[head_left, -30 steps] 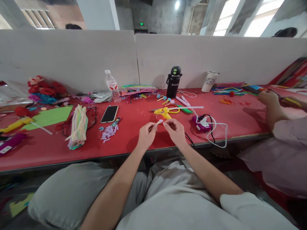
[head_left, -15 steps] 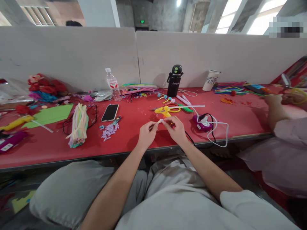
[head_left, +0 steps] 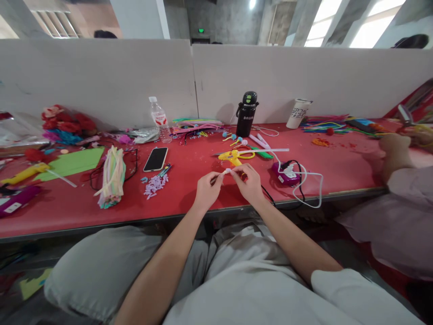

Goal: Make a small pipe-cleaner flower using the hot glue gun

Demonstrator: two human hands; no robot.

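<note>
My left hand [head_left: 207, 189] and my right hand [head_left: 249, 181] meet over the near edge of the red table [head_left: 189, 198]. Both pinch a small white piece [head_left: 226, 171] held between their fingertips; a thin stick runs from it into my left fingers. Just beyond the hands lies a yellow glue gun [head_left: 232, 157] with yellow-handled scissors beside it. A heap of small lilac pieces [head_left: 154, 184] lies to the left of my left hand.
A black phone [head_left: 155, 159], a bundle of pastel pipe cleaners [head_left: 112, 176], green paper [head_left: 72, 163], a black flask [head_left: 246, 114], a white cup [head_left: 297, 113] and a purple charger with white cable [head_left: 287, 174] lie around. Another person's arm [head_left: 394, 155] works at the right.
My right hand closed in on the white piece, so both hands now touch it. The other person's hand at the right shifted further right.
</note>
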